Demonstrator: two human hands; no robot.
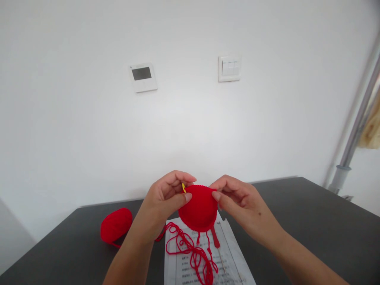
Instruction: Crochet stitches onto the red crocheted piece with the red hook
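Observation:
Between my two hands hangs a red crocheted piece (pixel 199 209), rounded and cup-like, held up by its top edge. My left hand (pixel 169 194) pinches its upper left edge between thumb and fingers. Beside that thumb a small yellow stitch marker (pixel 183 187) sticks out at the edge. The upper right edge is pinched by my right hand (pixel 237 196). Below the piece, loose red yarn (pixel 190 247) lies tangled over printed sheets. A crochet hook with a red handle (pixel 215 238) rests on the paper, its top end hidden behind the piece.
A ball of red yarn (pixel 115 225) sits left of my left forearm on the dark table (pixel 297 221). The printed paper (pixel 237 265) lies in front of me. Behind the table rises a white wall with a control panel (pixel 143 78) and a light switch (pixel 229 69).

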